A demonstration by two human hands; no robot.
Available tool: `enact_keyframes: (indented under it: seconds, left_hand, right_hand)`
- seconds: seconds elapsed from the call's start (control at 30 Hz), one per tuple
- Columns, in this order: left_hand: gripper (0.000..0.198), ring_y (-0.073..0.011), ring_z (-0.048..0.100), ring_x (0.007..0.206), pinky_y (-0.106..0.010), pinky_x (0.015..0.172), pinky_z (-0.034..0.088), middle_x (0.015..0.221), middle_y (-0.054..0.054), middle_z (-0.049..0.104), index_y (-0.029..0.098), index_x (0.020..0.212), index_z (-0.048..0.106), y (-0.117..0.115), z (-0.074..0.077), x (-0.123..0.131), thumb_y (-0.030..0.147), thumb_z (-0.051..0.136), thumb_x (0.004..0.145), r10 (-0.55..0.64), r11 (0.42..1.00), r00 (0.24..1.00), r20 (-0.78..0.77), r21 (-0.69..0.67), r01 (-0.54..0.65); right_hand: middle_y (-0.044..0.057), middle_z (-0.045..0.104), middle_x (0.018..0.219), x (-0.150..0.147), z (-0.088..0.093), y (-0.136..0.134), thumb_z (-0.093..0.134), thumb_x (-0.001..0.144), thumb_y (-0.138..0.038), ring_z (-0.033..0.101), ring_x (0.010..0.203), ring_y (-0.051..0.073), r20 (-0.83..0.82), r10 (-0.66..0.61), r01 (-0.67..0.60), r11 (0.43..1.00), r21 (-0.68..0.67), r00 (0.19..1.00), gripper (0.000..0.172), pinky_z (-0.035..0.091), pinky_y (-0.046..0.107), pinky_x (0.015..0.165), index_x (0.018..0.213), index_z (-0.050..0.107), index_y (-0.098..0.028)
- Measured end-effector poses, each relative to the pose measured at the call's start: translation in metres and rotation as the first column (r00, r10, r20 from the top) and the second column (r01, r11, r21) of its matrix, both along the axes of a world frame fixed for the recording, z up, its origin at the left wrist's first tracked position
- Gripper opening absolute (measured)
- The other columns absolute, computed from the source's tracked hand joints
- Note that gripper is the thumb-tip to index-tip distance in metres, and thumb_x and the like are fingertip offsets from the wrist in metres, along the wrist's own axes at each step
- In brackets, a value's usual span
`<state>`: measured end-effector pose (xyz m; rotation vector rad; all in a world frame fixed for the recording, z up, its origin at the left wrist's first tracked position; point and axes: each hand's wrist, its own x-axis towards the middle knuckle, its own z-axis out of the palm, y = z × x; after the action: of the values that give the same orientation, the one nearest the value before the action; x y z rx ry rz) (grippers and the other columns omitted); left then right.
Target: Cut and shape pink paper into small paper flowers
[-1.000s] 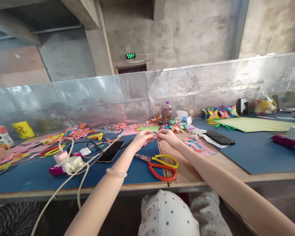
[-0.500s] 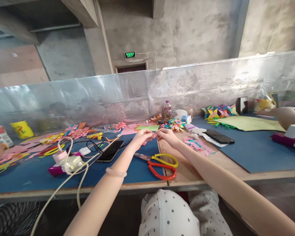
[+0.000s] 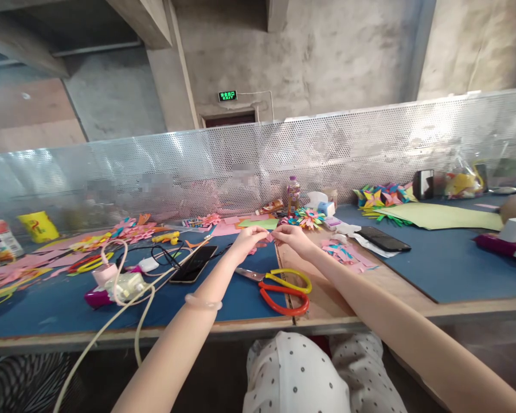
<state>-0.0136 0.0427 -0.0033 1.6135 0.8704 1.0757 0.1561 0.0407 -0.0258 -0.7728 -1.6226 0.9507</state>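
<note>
My left hand (image 3: 251,238) and my right hand (image 3: 289,236) meet above the table, fingertips pinched on a small piece of pink paper (image 3: 269,237) between them. Most of the paper is hidden by the fingers, so its exact shape is unclear. Just below the hands lie scissors (image 3: 279,287) with one yellow and one red handle, blades pointing left. Pink and blue paper scraps (image 3: 348,255) lie right of my right hand. Behind the hands are a green paper sheet (image 3: 258,223) and a multicoloured paper flower (image 3: 309,218).
A black phone (image 3: 194,265) and a power strip (image 3: 112,291) with cables lie left. Another phone (image 3: 384,238) rests right, near a yellow-green sheet (image 3: 442,217). A bottle (image 3: 293,195) stands before the perforated metal divider (image 3: 223,155). Parts of other people show at both sides.
My hands stay almost in place, with only slight finger movement at the pink paper. The other person's arm at the far right has drawn back toward the edge.
</note>
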Motion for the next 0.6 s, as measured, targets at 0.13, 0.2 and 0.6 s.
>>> enact_keyframes:
  seconds: [0.13,0.2,0.6]
  left_hand:
    - [0.014,-0.0155,0.062,0.076,-0.028,0.069,0.049,0.081,-0.007,0.065,0.012,0.080,0.060,-0.0005,0.0007,0.0007,0.022,0.063,0.070,-0.006,1.000,1.000,0.022,-0.007,0.006]
    - [0.015,-0.0153,0.062,0.075,-0.029,0.069,0.050,0.081,-0.007,0.065,0.012,0.080,0.060,-0.0003,0.0003,0.0006,0.021,0.064,0.069,0.006,1.000,1.000,0.028,-0.002,-0.006]
    - [0.017,-0.0158,0.063,0.076,-0.028,0.069,0.050,0.082,-0.008,0.066,0.012,0.082,0.060,0.0069,-0.0065,-0.0013,0.025,0.064,0.070,0.034,0.998,0.999,-0.042,0.056,-0.031]
  right_hand:
    - [0.001,0.058,0.065,0.0006,-0.0008,0.0021,0.059,0.072,-0.032,0.052,0.061,0.011,0.000,-0.023,0.023,1.000,0.020,1.000,0.019,0.043,0.024,0.061,0.071,0.063,-0.013]
    - [0.001,0.057,0.064,0.0005,-0.0010,0.0022,0.059,0.072,-0.031,0.052,0.061,0.010,0.001,-0.024,0.024,1.000,0.018,1.000,0.018,0.043,0.024,0.061,0.070,0.063,-0.014]
    - [0.004,0.063,0.075,0.0010,0.0021,-0.0027,0.056,0.072,-0.036,0.055,0.066,0.012,0.066,-0.030,0.035,0.997,-0.076,0.997,0.024,0.044,0.023,0.061,0.077,0.065,-0.014]
